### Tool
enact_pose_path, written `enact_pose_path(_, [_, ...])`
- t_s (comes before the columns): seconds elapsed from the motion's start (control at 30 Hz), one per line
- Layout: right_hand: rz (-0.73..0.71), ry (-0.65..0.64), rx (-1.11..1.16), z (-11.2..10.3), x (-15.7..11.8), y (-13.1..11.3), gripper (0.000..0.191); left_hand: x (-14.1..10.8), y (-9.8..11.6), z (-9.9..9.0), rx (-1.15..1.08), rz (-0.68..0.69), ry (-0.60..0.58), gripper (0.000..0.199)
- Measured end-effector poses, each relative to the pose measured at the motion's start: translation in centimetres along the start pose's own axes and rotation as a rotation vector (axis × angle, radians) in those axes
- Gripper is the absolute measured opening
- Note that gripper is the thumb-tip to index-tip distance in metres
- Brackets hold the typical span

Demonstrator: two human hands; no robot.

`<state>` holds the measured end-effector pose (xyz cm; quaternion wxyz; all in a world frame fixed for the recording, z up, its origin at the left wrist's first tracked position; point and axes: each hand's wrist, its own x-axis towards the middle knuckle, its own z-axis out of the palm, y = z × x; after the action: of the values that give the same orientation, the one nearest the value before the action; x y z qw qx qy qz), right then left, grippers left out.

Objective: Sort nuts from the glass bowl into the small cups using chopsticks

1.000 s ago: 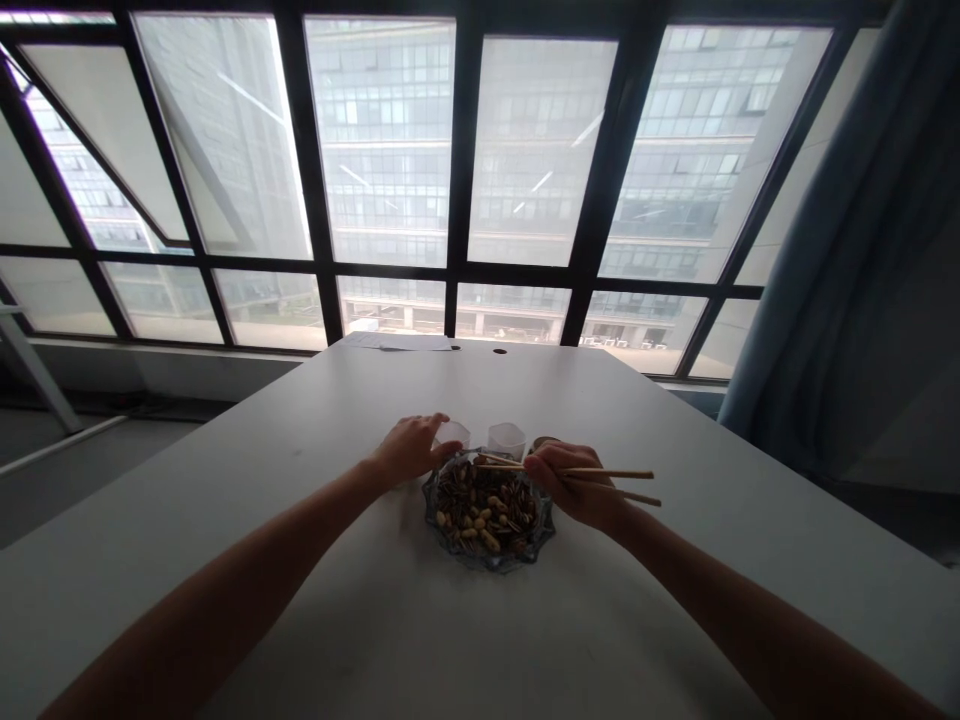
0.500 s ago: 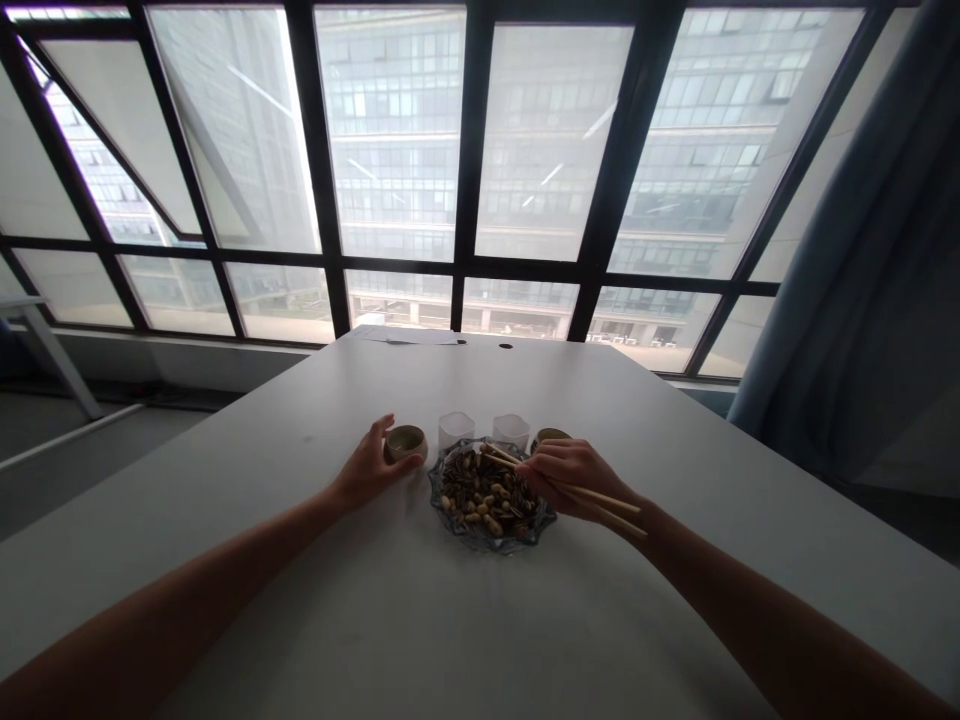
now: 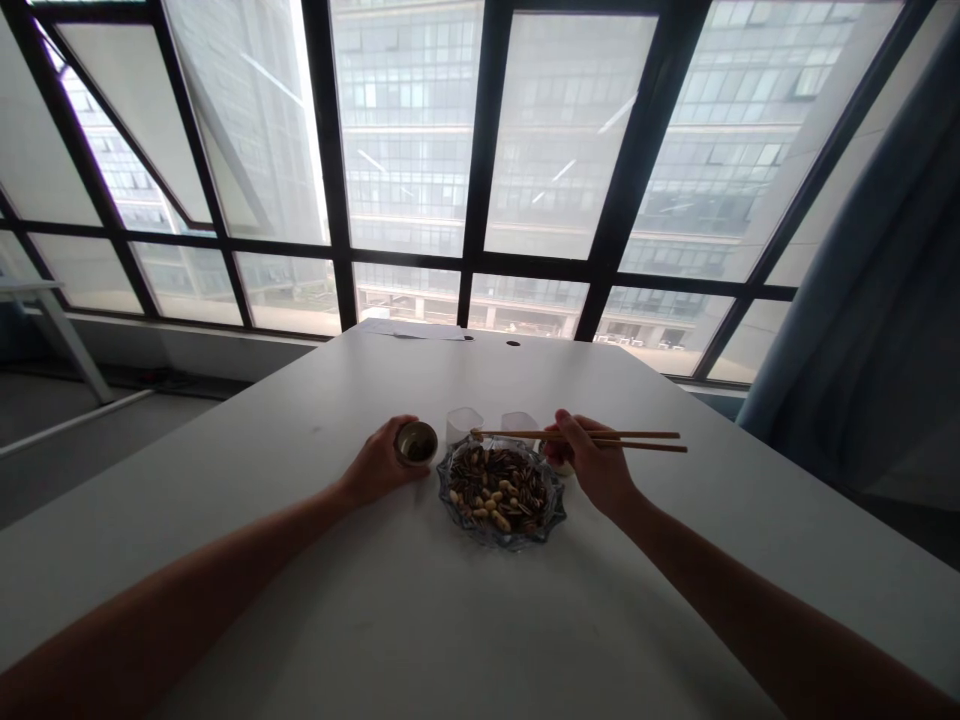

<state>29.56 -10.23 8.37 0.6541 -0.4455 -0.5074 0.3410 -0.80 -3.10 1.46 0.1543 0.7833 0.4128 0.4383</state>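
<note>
My left hand (image 3: 382, 465) is wrapped round a small round cup (image 3: 405, 443), which tips toward me and has something dark inside. In my right hand (image 3: 589, 455) is a pair of wooden chopsticks (image 3: 637, 440), pointing left across the far side of the glass bowl. Their tips are just above the bowl's far left rim; whether they pinch anything is too small to tell. Peanuts (image 3: 499, 510) and dark striped seeds (image 3: 514, 470) fill the scalloped glass bowl (image 3: 556, 515). My right hand mostly hides a second small cup (image 3: 566, 468).
Two translucent plastic cups, a left one (image 3: 463, 422) and a right one (image 3: 517, 422), stand just behind the bowl. Papers (image 3: 412, 330) lie at the far edge of the white table (image 3: 300, 470). A blue curtain (image 3: 847, 330) hangs at right.
My left hand has closed round the small cup and tilted it toward me. My right hand has lifted the chopsticks out of the bowl, swinging them level, tips toward the left cup.
</note>
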Motion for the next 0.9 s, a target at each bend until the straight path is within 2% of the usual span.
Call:
enact_pose_path(0.27, [-0.131,-0.163,-0.138,4.2,-0.9,-1.5,0.055,0.0,0.0,0.2,0.010,0.032,0.001,0.068])
enact_pose_path(0.37, [-0.221,-0.163,-0.153,4.3,-0.1,-2.1,0.053,0.0,0.1,0.2,0.006,0.024,0.002,0.068])
enact_pose_path(0.47, [-0.264,-0.097,-0.163,2.6,0.8,-2.5,0.050,0.0,0.2,0.1,0.002,-0.011,-0.009,0.070])
enact_pose_path(0.63, [-0.281,0.050,-0.196,-1.8,2.2,-2.4,0.050,0.4,0.1,0.0,-0.032,-0.145,-0.010,0.075])
enact_pose_path(0.77, [-0.258,0.058,-0.212,-4.2,2.3,-2.1,0.051,0.8,-0.5,0.0,-0.065,-0.263,-0.055,0.077])
enact_pose_path(0.83, [-0.248,0.050,-0.211,-5.0,2.0,-2.1,0.052,1.2,-0.7,-0.2,-0.073,-0.311,-0.091,0.086])
enact_pose_path(0.9, [-0.242,0.040,-0.217,-5.7,1.8,-2.0,0.052,1.8,-0.6,-0.4,-0.035,-0.333,-0.072,0.095])
